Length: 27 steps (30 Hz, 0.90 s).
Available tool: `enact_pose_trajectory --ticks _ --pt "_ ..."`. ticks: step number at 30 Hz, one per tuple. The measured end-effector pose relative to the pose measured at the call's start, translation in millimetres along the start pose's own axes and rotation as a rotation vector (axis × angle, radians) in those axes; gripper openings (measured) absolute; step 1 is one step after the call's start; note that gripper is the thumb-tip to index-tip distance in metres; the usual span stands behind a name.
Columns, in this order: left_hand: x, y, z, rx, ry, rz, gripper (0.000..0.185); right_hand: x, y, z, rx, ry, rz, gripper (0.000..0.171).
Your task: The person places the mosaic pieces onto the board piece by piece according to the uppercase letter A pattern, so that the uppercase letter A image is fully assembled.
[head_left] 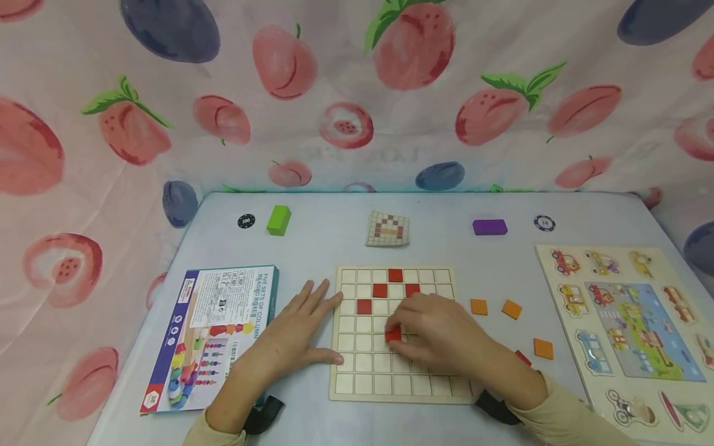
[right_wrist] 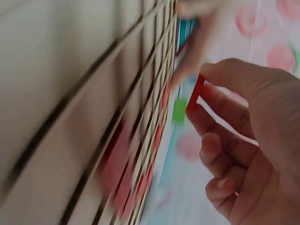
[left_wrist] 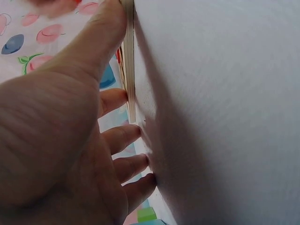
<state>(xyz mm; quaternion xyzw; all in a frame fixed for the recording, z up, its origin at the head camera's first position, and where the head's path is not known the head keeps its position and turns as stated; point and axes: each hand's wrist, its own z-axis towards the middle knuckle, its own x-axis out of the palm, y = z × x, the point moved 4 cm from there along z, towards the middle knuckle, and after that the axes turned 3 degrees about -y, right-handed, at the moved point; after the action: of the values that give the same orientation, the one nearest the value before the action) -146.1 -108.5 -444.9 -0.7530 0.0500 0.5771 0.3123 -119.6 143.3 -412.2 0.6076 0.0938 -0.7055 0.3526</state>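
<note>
A wooden grid board lies at the middle of the table. Several red tiles sit in its upper cells, one partly behind my right hand. Thumb and fingertips of my right hand pinch another red tile over the middle of the grid; in the right wrist view it stands apart from the board. My left hand lies with fingers spread at the board's left side. In the left wrist view, its thumb touches the board's edge, and the other fingertips rest near the tabletop.
Right of the board lie three orange tiles and a red tile partly under my forearm. A patterned grid card, green block, purple block and two chips stand behind. A toy box flanks left, a picture puzzle right.
</note>
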Motion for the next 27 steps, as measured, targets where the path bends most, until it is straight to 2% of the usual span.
enact_pose_trajectory --ticks 4,8,21,27 --pt "1.6 0.5 0.7 -0.010 0.015 -0.016 0.107 18.4 17.5 26.2 -0.014 0.028 -0.029 0.014" --pt "2.9 0.4 1.2 -0.005 0.030 -0.017 0.107 29.6 20.4 36.4 0.006 0.048 -0.078 0.013" --pt "2.2 2.9 0.9 -0.001 0.026 0.001 0.107 34.5 25.5 42.4 -0.031 0.025 -0.176 0.013" --pt "1.9 3.4 0.3 -0.007 0.023 0.003 0.108 33.3 24.2 40.8 -0.037 0.034 -0.151 0.012"
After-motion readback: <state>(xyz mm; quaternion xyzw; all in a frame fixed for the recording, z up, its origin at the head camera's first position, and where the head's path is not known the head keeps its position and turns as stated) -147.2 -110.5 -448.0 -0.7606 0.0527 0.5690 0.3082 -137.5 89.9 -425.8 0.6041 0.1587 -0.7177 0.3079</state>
